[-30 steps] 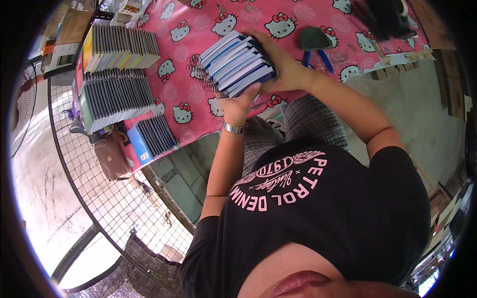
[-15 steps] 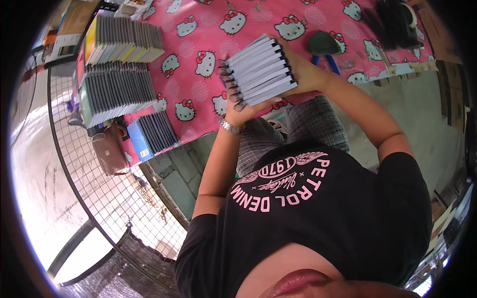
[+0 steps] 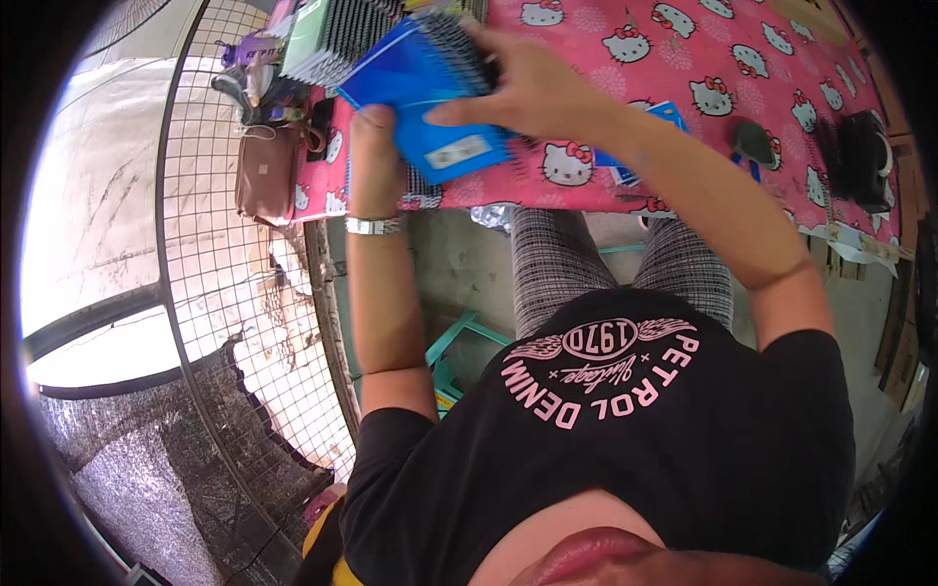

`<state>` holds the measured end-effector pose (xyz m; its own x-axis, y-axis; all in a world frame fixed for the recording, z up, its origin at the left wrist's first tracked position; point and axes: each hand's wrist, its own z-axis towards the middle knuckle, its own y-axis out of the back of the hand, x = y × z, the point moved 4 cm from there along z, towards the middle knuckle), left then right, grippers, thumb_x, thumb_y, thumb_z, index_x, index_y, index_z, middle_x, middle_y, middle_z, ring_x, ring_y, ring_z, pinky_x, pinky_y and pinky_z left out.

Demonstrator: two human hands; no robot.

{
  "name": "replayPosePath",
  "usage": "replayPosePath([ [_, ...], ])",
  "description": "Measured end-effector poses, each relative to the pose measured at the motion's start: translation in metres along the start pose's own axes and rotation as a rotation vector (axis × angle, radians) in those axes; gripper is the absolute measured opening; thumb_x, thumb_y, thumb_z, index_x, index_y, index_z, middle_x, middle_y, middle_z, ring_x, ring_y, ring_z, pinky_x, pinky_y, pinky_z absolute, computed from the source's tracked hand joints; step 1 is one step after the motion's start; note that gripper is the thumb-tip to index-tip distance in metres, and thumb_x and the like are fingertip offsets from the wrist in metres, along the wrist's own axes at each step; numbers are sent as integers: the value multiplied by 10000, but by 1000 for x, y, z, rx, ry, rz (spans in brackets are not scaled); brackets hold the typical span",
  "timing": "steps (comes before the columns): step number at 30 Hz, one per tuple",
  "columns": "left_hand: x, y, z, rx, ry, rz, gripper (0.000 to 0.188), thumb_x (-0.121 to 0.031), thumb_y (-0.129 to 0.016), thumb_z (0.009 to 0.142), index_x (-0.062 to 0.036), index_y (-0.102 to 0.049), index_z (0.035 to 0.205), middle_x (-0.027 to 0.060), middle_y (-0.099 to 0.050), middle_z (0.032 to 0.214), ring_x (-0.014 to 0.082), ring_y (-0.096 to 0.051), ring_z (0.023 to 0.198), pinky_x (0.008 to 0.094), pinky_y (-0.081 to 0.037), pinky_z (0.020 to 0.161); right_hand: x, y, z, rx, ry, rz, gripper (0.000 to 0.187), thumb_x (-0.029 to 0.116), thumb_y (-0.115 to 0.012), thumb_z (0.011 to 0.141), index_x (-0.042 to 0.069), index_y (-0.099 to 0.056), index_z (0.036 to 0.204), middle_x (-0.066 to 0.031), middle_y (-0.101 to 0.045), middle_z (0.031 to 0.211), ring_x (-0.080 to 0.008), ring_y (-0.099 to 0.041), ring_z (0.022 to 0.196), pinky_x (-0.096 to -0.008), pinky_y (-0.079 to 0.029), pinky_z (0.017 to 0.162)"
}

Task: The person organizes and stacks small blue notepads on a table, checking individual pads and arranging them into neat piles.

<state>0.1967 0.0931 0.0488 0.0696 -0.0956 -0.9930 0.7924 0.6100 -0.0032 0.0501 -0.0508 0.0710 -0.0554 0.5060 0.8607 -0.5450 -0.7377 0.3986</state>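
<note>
The surface (image 3: pixel 674 61), covered in pink cloth printed with white cat faces, carries a row of black-spiral notebooks with a pale green end cover (image 3: pixel 305 41) at its far left, seemingly finished and standing together. Just in front of that row, lifted over the surface's left part, is a bundle of glossy blue spiral-bound notebooks (image 3: pixel 451 137), not yet set down; more blue-covered notebooks (image 3: pixel 672 113) lie loose beside the right forearm, apparently left to deal with. The bundle's blue face looks upward, coils toward the upper right, its long axis seemingly slanting from upper left to lower right. The left hand (image 3: pixel 377 146) and right hand (image 3: pixel 528 88) share the grip, clasping the bundle from either side, the right thumb across its cover.
</note>
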Motion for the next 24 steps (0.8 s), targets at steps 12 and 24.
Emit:
replayPosePath([
  [12, 16, 182, 32, -31, 881, 128, 515, -485, -618, 891, -24, -596, 1118, 111, -689, 1005, 219, -685, 791, 361, -579, 728, 13, -208, 52, -33, -769, 431, 1254, 533, -794, 672, -31, -12, 1474, -298, -542, 1235, -366, -563, 1148, -375, -465, 975],
  [24, 30, 187, 27, -45, 803, 154, 561, -540, -570, 903, -28, -601, 1131, 102, -695, 937, 197, -684, 723, 356, -594, 668, 19, -224, 35, -131, -864, 719, 1056, 606, -557, 817, -53, -67, 1481, -306, -92, 1532, -417, -187, 1416, -432, -231, 1143],
])
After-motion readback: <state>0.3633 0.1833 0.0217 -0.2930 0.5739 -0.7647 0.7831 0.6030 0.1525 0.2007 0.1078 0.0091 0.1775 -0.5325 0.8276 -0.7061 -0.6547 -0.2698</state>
